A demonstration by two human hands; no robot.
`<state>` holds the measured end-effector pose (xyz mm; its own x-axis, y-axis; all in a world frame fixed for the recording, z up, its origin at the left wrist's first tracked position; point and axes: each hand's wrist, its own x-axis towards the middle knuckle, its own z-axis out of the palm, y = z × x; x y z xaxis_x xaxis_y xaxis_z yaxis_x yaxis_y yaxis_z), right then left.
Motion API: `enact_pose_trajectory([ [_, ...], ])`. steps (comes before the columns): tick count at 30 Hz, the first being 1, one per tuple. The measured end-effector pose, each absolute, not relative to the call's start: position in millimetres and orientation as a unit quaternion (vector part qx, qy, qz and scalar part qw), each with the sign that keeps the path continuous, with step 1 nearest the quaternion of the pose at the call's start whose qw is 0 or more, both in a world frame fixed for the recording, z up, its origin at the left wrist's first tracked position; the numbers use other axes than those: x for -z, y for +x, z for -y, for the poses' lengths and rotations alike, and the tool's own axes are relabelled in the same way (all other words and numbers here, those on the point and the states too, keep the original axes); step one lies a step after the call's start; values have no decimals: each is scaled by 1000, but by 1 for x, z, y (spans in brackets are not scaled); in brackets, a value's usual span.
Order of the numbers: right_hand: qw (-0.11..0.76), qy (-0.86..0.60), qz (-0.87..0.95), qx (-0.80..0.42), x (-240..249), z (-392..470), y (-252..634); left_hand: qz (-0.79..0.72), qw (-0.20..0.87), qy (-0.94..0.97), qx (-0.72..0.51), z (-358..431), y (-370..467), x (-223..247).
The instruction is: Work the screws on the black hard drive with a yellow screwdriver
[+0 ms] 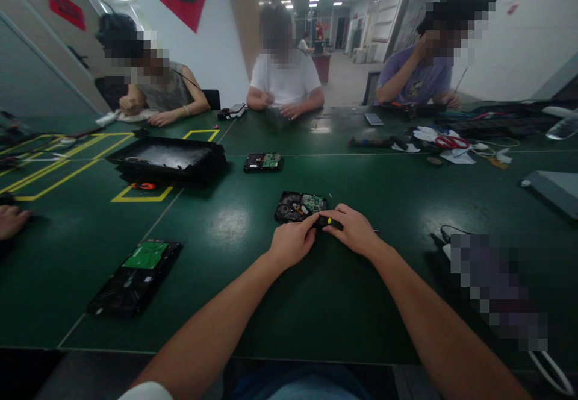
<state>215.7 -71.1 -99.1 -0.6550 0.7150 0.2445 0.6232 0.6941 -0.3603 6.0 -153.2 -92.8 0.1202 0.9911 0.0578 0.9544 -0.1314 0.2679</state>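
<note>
The right hand (356, 229) has its grip closed on a dark tool (333, 223) with a yellow spot, at the near right corner of a hard drive (292, 207) lying on the desk (388, 186). The left hand (292, 242) reaches its index finger there; whether its grip holds anything, I cannot tell.
</note>
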Motion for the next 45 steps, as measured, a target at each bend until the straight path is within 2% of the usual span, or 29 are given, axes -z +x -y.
enact_pose_trajectory([
  [13, 244, -360, 890, -141, 90, 77, 216, -646, 94, 736, -183, 150, 2, 97],
  [25, 428, -423, 797, -60, 85, 73, 221, -615, 69, 741, -261, 142, -1, 111],
  [32, 472, -455, 752, -60, 81, 70, 229, -630, 40, 732, -257, 136, -6, 116],
  [40, 548, -503, 636, -205, 69, 63, 239, -640, 20, 726, -251, 134, -4, 117],
  [45, 639, -445, 437, -450, 80, 47, 243, -637, 22, 726, -260, 133, -5, 116],
])
